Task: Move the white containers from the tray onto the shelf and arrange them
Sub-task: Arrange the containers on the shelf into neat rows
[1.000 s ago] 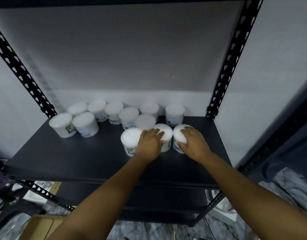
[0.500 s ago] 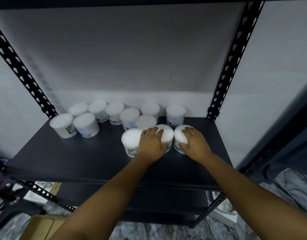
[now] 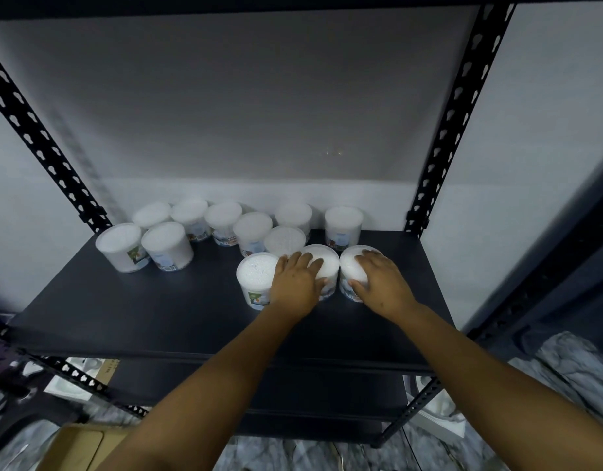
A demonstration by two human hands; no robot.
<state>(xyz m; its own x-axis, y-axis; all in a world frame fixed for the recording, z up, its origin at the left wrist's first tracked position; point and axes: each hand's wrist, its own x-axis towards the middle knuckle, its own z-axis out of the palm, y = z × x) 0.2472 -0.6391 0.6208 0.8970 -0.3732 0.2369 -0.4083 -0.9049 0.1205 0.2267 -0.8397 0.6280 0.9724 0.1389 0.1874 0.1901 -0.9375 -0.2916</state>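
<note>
Several round white containers stand on the dark shelf (image 3: 140,311). Three make a front row. My left hand (image 3: 295,283) lies over the top of the middle front container (image 3: 327,263), beside the left front container (image 3: 254,275), fingers curled down its near side. My right hand (image 3: 378,282) covers the right front container (image 3: 351,266) the same way. Behind them stand a lone container (image 3: 343,226) at the back right and a cluster of several toward the back left, ending with a container (image 3: 118,244) at the far left. No tray is in view.
Black perforated uprights frame the shelf at left (image 3: 38,144) and right (image 3: 453,124), with a grey wall behind. A lower shelf (image 3: 293,392) sits below. A cardboard box (image 3: 72,447) and white objects (image 3: 439,413) lie on the marbled floor.
Both hands stay on the same two front containers. The view has shifted only slightly, and the containers have not visibly moved.
</note>
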